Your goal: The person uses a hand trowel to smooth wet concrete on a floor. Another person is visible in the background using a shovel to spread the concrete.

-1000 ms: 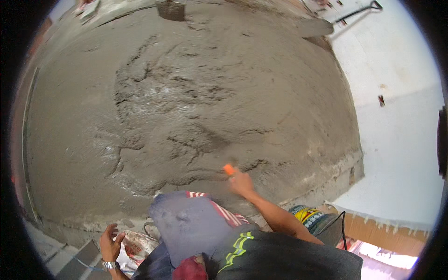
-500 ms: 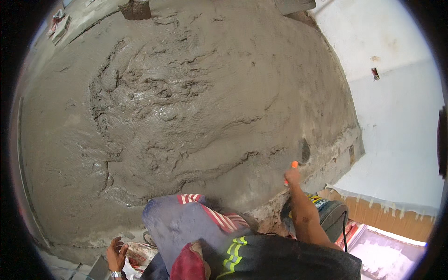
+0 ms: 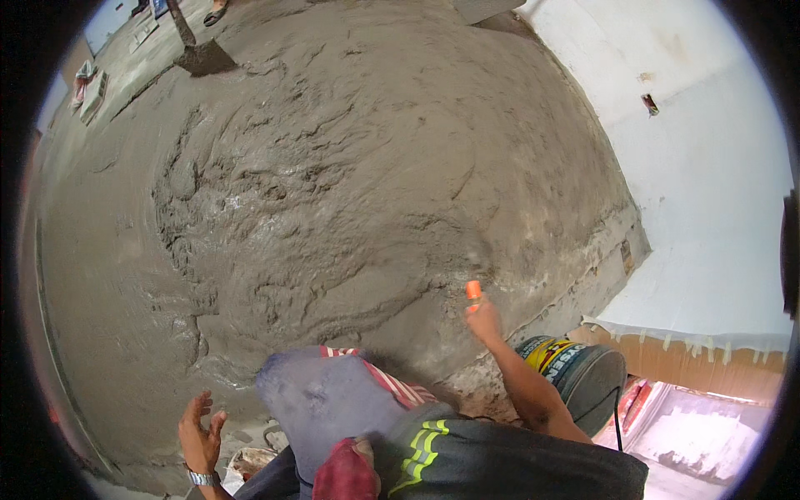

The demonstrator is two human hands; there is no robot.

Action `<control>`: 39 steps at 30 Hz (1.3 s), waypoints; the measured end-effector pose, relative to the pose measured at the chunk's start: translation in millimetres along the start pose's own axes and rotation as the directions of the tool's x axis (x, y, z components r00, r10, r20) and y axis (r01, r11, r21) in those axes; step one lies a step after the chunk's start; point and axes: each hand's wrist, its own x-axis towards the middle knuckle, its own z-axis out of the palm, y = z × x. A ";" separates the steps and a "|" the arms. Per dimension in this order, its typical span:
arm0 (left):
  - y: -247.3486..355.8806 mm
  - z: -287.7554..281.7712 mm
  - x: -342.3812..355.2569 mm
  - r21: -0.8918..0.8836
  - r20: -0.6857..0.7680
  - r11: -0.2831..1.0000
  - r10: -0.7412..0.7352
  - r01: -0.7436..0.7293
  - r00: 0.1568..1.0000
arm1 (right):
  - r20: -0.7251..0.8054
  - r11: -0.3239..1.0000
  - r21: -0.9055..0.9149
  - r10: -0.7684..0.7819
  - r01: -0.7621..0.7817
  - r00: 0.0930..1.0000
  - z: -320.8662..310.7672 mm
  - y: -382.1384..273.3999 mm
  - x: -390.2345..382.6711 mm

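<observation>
In the lower middle, my right hand is closed around the orange handle of a trowel. Its blade is smeared by motion and barely shows against the wet grey mortar at the handle's far end. My left hand, with a watch at the wrist, hangs at the lower left with its fingers apart and nothing in them. Below it lies the near edge of the mortar. The mortar is ridged and rough in the middle, smoother toward the left and the far right.
A dark bucket with a coloured label stands right of my right forearm. A white wall bounds the right side. Far left, a shovel rests its blade on the mortar, near another person's foot. A block lies beyond.
My right hand has swept the trowel leftward over the mortar. My left hand has moved forward from beside my leg. The view has shifted, bringing the shovel's handle and a foot into sight.
</observation>
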 end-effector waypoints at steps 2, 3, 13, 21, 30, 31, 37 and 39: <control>25.7 -4.4 1.0 0.017 -0.002 0.998 0.065 -0.065 0.998 | -0.135 0.991 -0.052 0.119 -0.127 0.984 -0.8 39.5 16.3; 34.5 -6.1 0.5 0.047 0.005 0.995 0.090 -0.090 0.996 | -0.173 0.980 -0.049 0.183 -0.194 0.968 2.4 62.3 26.3; 26.6 3.3 8.0 0.151 0.071 0.980 0.121 -0.130 0.990 | 0.334 0.911 0.296 0.183 -0.287 0.925 65.4 -37.3 9.9; -0.3 6.6 22.1 0.079 0.095 0.995 0.057 -0.065 0.994 | -0.049 0.944 0.266 0.215 -0.195 0.975 -4.3 -10.7 -6.8; 14.0 -44.4 -94.8 0.175 -0.278 0.975 0.179 -0.133 0.944 | 0.251 0.752 0.467 0.391 -0.465 0.886 65.1 -36.3 -4.4; 16.9 -47.0 -118.7 0.175 -0.303 0.975 0.183 -0.135 0.935 | 0.283 0.763 0.502 0.299 -0.407 0.911 52.9 -56.8 -10.2; -4.9 -58.0 -186.8 0.121 -0.388 0.986 -0.059 0.115 0.920 | -0.277 0.867 0.299 -0.321 0.399 0.906 -38.8 -140.6 8.4; -28.8 -60.6 -196.5 0.134 -0.402 0.978 -0.094 0.161 0.911 | -0.332 0.810 0.369 -0.343 0.456 0.879 -98.4 -173.1 5.2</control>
